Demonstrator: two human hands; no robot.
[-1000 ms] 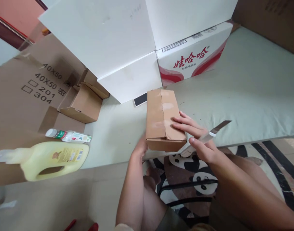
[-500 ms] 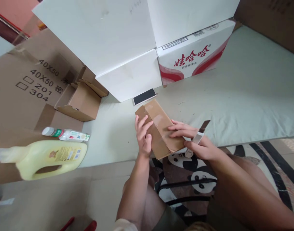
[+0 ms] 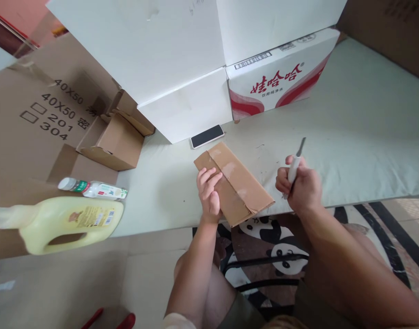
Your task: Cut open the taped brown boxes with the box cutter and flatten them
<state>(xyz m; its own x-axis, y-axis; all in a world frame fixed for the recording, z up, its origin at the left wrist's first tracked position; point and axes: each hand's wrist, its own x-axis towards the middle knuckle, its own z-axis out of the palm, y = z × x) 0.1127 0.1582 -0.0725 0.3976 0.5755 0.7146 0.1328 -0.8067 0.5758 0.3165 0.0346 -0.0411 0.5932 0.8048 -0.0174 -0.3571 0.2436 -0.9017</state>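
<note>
A flat brown cardboard box (image 3: 244,183) lies tilted at the front of the table, its near corner jutting past the edge. My left hand (image 3: 208,194) holds it by its left side, fingers and thumb lying over the top face. A seam runs lengthwise under the fingertips, with pale tape-like patches beside it. To the right of the box, and apart from it, my right hand (image 3: 300,185) is closed in a fist around a white-handled utility knife (image 3: 294,168). The knife's blade is out and points up and away from me.
A phone (image 3: 207,136) lies behind the box, before white cartons (image 3: 185,107) and a red-and-white carton (image 3: 281,87). On the left are a small open cardboard box (image 3: 122,141), a clear bottle (image 3: 96,189) and a yellow jug (image 3: 72,224). The pale green table (image 3: 360,137) ends just before my knees.
My right hand has let go of the box's right side, moved right and closed around the knife, whose blade now points more upright. My left hand stays on the box.
</note>
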